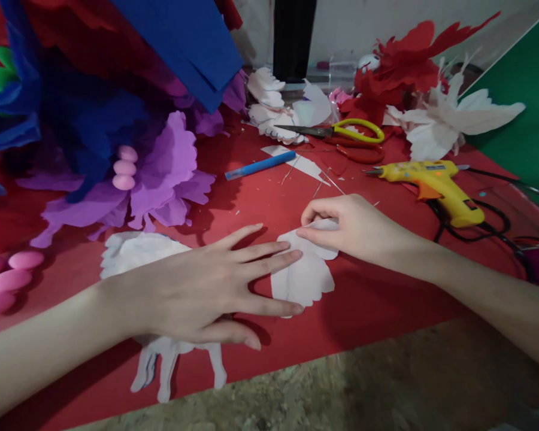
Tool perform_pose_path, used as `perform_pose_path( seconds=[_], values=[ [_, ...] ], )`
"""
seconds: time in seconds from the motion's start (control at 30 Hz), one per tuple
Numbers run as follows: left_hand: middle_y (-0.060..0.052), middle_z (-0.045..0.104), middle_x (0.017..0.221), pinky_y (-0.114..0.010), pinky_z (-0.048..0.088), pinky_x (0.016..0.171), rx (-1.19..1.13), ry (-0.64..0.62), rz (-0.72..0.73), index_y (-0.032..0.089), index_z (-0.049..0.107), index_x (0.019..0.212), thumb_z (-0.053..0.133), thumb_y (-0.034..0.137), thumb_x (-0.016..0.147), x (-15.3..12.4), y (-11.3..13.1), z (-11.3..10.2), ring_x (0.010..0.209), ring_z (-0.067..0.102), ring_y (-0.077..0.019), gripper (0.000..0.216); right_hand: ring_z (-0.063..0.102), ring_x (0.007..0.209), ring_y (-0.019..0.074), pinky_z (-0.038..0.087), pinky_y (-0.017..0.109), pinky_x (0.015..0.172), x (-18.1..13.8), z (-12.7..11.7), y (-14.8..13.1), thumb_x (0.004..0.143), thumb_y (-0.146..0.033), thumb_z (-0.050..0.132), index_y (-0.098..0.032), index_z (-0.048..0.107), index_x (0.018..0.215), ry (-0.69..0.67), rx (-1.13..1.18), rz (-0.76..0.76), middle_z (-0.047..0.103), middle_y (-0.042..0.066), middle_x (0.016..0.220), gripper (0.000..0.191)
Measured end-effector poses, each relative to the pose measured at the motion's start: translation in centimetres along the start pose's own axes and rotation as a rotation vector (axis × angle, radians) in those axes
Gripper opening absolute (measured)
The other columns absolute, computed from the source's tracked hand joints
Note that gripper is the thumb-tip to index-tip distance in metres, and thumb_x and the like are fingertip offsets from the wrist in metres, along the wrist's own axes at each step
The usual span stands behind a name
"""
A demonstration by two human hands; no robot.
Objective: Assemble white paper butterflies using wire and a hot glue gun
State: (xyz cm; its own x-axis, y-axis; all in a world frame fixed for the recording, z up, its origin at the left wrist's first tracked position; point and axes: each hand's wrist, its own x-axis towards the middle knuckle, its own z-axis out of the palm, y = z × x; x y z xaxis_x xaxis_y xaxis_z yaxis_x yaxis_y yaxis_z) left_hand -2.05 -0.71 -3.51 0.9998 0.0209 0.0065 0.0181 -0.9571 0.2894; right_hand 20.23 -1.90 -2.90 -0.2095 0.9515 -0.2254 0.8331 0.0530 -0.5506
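A white paper petal (303,275) lies on the red sheet (377,299) in the middle of the view. My left hand (206,287) is flat and spread, with its fingertips on the petal's left edge. My right hand (350,227) pinches the petal's upper edge between thumb and fingers. Under my left wrist lies another white cut petal piece (135,251), with fringed ends (166,371) that stick out toward the front edge.
A yellow glue gun (435,185) with a black cord lies at right. Yellow-handled scissors (341,130) and a blue pen (260,165) lie behind. Purple, blue and red paper flowers (161,167) crowd the left. White petals (269,102) and red flowers (404,60) lie at the back.
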Motion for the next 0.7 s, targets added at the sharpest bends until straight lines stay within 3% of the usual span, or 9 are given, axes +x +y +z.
perform_pose_path(
  seconds=[0.1, 0.2, 0.27, 0.33, 0.43, 0.5, 0.6, 0.7],
  values=[
    [-0.017, 0.036, 0.142, -0.059, 0.021, 0.106, -0.009, 0.003, 0.002, 0.032, 0.051, 0.127, 0.045, 0.045, 0.09, 0.1, 0.1, 0.0, 0.136, 0.027, -0.0279, 0.039, 0.053, 0.066, 0.0093, 0.038, 0.023, 0.059, -0.2, -0.3, 0.2, 0.077, -0.033, 0.056, -0.016, 0.061, 0.076, 0.044, -0.044, -0.041, 0.063, 0.002, 0.076, 0.018],
    [-0.015, 0.028, 0.147, -0.057, 0.019, 0.108, -0.03, 0.014, 0.009, 0.03, 0.052, 0.126, 0.044, 0.044, 0.091, 0.0, 0.0, 0.0, 0.137, 0.026, -0.0266, 0.038, 0.055, 0.076, 0.0121, 0.042, 0.026, 0.066, -0.9, -0.4, 0.4, 0.083, -0.029, 0.049, -0.016, 0.062, 0.084, 0.314, -0.225, -0.175, 0.062, 0.006, 0.094, 0.018],
    [-0.013, 0.025, 0.148, -0.053, 0.016, 0.11, -0.052, 0.063, 0.021, 0.027, 0.051, 0.127, 0.043, 0.042, 0.092, -0.1, 0.0, -0.1, 0.138, 0.024, -0.024, 0.038, 0.055, 0.086, 0.0134, 0.043, 0.027, 0.074, -1.6, -0.1, 0.8, 0.086, -0.023, 0.043, -0.016, 0.062, 0.088, 0.418, -0.309, -0.345, 0.06, 0.008, 0.099, 0.02],
    [-0.012, 0.037, 0.144, -0.047, 0.016, 0.112, -0.079, 0.153, 0.025, 0.024, 0.052, 0.126, 0.04, 0.038, 0.093, -0.3, 0.0, -0.2, 0.136, 0.029, -0.0208, 0.038, 0.055, 0.087, 0.0128, 0.044, 0.027, 0.077, -2.4, 0.5, 1.2, 0.088, -0.019, 0.039, -0.015, 0.062, 0.089, 0.388, -0.35, -0.537, 0.059, 0.008, 0.096, 0.024],
    [-0.01, 0.06, 0.118, -0.043, 0.017, 0.113, -0.08, 0.283, 0.024, 0.021, 0.062, 0.112, 0.037, 0.034, 0.094, -0.4, -0.2, 0.0, 0.118, 0.051, -0.0185, 0.034, 0.052, 0.089, 0.0134, 0.044, 0.028, 0.076, -3.5, 1.4, 1.8, 0.091, -0.018, 0.036, -0.017, 0.062, 0.101, 0.276, -0.412, -0.765, 0.058, 0.008, 0.097, 0.029],
    [-0.008, 0.065, 0.106, -0.044, 0.018, 0.112, -0.06, 0.295, 0.017, 0.02, 0.066, 0.102, 0.038, 0.033, 0.094, -0.4, -0.4, 0.1, 0.107, 0.057, -0.0179, 0.032, 0.05, 0.092, 0.0147, 0.043, 0.03, 0.077, -3.7, 1.8, 2.2, 0.092, -0.022, 0.034, -0.021, 0.059, 0.113, 0.19, -0.446, -0.852, 0.057, 0.008, 0.101, 0.032],
    [-0.008, 0.064, 0.103, -0.045, 0.019, 0.112, -0.058, 0.279, 0.013, 0.02, 0.067, 0.101, 0.04, 0.032, 0.093, -0.3, -0.6, 0.3, 0.105, 0.057, -0.018, 0.03, 0.047, 0.092, 0.0147, 0.042, 0.03, 0.076, -3.6, 2.1, 2.8, 0.093, -0.029, 0.034, -0.025, 0.056, 0.119, 0.124, -0.443, -0.872, 0.054, 0.008, 0.101, 0.035],
    [-0.008, 0.063, 0.106, -0.045, 0.018, 0.113, -0.08, 0.276, 0.014, 0.018, 0.066, 0.103, 0.041, 0.031, 0.093, -0.3, -0.6, 0.4, 0.107, 0.055, -0.0184, 0.029, 0.045, 0.094, 0.0152, 0.042, 0.03, 0.077, -3.3, 2.4, 3.2, 0.094, -0.032, 0.032, -0.021, 0.055, 0.122, 0.17, -0.387, -0.784, 0.052, 0.009, 0.101, 0.037]
  ],
)
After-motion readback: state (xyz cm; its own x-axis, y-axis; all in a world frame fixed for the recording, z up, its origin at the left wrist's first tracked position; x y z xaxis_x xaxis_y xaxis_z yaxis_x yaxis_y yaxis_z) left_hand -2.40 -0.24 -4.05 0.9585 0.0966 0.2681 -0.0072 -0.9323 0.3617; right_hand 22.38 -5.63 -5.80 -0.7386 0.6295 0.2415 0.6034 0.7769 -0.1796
